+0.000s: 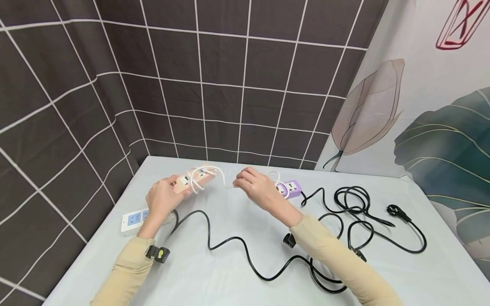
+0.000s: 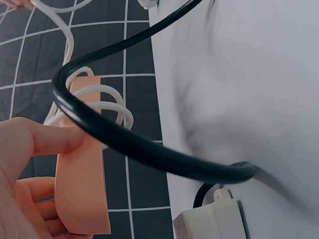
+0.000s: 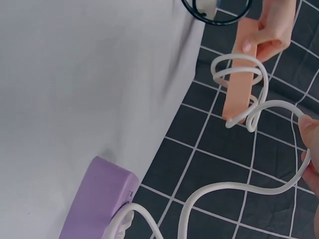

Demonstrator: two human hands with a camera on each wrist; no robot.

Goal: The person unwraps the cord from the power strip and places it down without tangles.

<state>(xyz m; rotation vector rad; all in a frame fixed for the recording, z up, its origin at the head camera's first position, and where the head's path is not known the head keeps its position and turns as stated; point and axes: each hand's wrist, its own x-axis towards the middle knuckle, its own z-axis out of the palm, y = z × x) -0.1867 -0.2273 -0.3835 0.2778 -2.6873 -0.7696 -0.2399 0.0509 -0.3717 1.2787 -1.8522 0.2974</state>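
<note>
Off the table, my left hand (image 1: 162,197) grips a peach-coloured power strip (image 1: 183,182), thumb on one side and fingers on the other in the left wrist view. Several turns of white cord (image 3: 234,185) loop round the strip's far part. My right hand (image 1: 258,189) pinches that cord between thumb and fingers, a short way right of the strip. Beyond the right hand lies a purple power strip (image 1: 294,188) on the table, partly hidden by it. White cord also curves at the purple strip's end; whether it is the same cord, I cannot tell.
Under my left forearm sits a white power strip (image 1: 130,221) with blue sockets. Its black cable (image 1: 245,255) snakes across the white tabletop (image 1: 214,280). Coiled black cord (image 1: 354,210) and a black plug (image 1: 398,211) lie at right. A dark gridded cloth (image 1: 222,102) hangs behind.
</note>
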